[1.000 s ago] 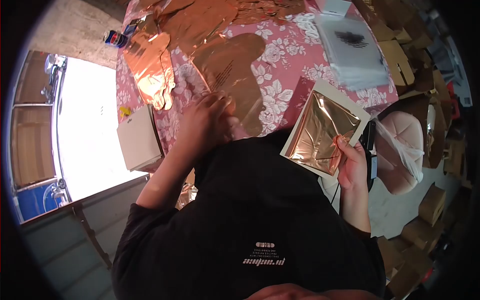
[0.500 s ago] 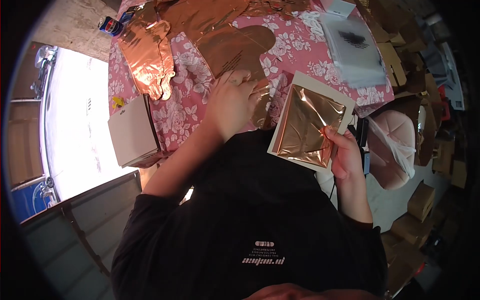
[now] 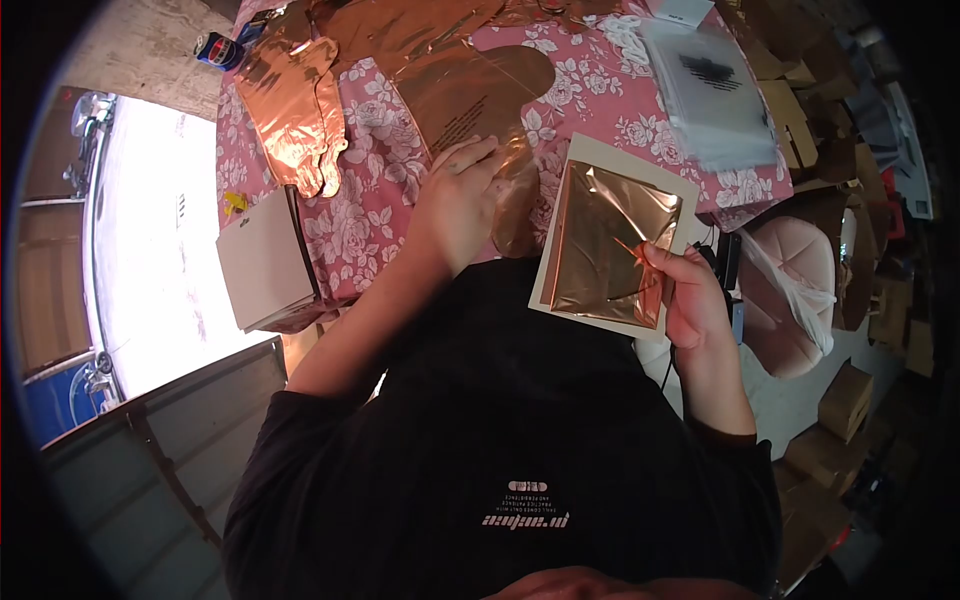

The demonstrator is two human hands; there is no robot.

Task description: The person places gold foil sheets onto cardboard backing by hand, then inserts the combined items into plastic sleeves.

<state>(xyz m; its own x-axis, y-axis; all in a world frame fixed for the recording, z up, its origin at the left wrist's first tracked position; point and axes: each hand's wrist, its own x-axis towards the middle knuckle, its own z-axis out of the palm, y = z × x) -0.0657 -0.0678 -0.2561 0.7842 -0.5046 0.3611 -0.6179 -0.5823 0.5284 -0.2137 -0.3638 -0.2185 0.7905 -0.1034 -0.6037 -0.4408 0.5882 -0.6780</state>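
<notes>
My right hand grips a cream card with a folded copper foil balloon lying on it. The thumb presses on the foil, and the fingers are behind the card. My left hand, slightly blurred, rests on a flat copper foil balloon with small dark print. Its fingers stretch over the foil and look loosely apart. Further left lies another shiny foil balloon with a wavy edge.
A pink flowered tablecloth covers the table. At its left edge stands a stack of cream cards; a blue can is behind. Clear plastic bags lie at the right, near a padded stool and cardboard boxes.
The card with the folded foil has shifted slightly left and turned a little more upright in my right hand. My left hand has moved slightly left over the flat foil balloon.
</notes>
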